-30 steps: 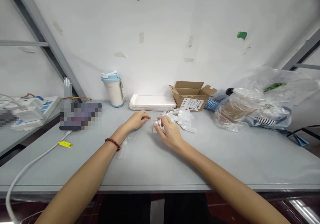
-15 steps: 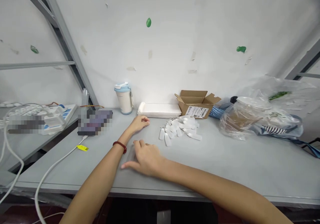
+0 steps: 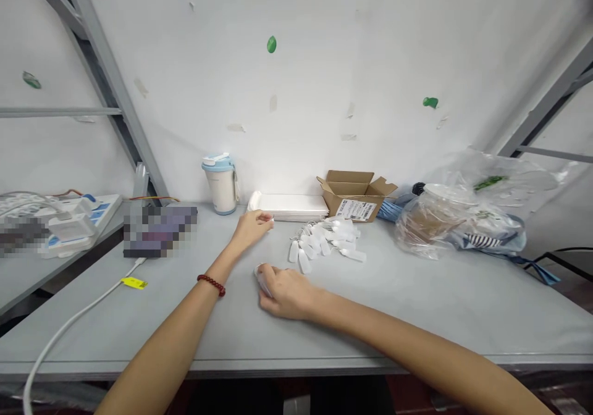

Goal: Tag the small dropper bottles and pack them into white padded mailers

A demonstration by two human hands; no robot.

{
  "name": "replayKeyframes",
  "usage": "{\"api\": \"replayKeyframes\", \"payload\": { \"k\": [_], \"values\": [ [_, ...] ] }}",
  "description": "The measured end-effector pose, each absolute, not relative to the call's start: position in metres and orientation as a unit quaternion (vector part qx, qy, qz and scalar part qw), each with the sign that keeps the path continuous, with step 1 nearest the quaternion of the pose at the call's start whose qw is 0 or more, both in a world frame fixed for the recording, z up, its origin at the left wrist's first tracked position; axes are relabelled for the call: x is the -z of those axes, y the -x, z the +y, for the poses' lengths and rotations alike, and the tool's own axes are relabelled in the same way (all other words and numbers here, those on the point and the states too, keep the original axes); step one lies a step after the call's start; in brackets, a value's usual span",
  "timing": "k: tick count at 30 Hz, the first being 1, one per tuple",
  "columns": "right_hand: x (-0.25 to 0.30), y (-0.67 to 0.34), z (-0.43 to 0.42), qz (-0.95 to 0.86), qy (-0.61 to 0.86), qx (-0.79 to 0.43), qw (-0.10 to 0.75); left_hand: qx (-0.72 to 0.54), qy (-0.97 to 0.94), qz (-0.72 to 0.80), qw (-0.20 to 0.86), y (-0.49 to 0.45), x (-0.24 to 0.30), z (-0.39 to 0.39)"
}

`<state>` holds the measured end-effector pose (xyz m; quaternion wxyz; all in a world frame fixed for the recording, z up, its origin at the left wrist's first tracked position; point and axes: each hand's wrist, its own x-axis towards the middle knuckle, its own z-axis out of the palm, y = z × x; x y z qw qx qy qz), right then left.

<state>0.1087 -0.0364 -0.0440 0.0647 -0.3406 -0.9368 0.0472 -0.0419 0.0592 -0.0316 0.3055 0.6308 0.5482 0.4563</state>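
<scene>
One translucent white plastic tag [image 3: 264, 284] is being held in the right hand [image 3: 287, 294], low at the gray tabletop [image 3: 407, 310]; whether it is being lifted clear of the surface cannot be told. It is being pinched between the thumb and the curled fingers. Half a second ago, the right hand was being held spread beside the left wrist; the fingers are now being kept closed and the tag is being carried toward the middle, so the piece is being judged secured for handling. The left hand [image 3: 250, 230] is being held farther back, its fingers curled inward; whether anything is being pinched at its fingertips cannot be told. Beyond the right hand, one pile of similar tags [image 3: 319, 239] is being left loose; roughly a dozen are being counted, an exact figure being prevented by overlap. Behind the pile, one low white rectangular layered stack [image 3: 291, 206] and one open brown cardboard box [image 3: 354, 200] are being kept side by side. Farther outward, one cream tumbler with a blue lid [image 3: 221, 186], one dark, pixelated flat device [image 3: 160, 236] and one round, white-lidded container in clear plastic [image 3: 424, 217] are being counted. On the wall, three green stickers [image 3: 272, 44] are being displayed.
</scene>
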Motion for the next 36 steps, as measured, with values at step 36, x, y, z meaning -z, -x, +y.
{"api": "replayKeyframes", "payload": {
  "k": [36],
  "values": [
    [0.042,-0.181,0.002,-0.647,0.339,-0.52,0.444,-0.502,-0.532,0.368,0.574,-0.017,0.025,0.007]
  ]
}}
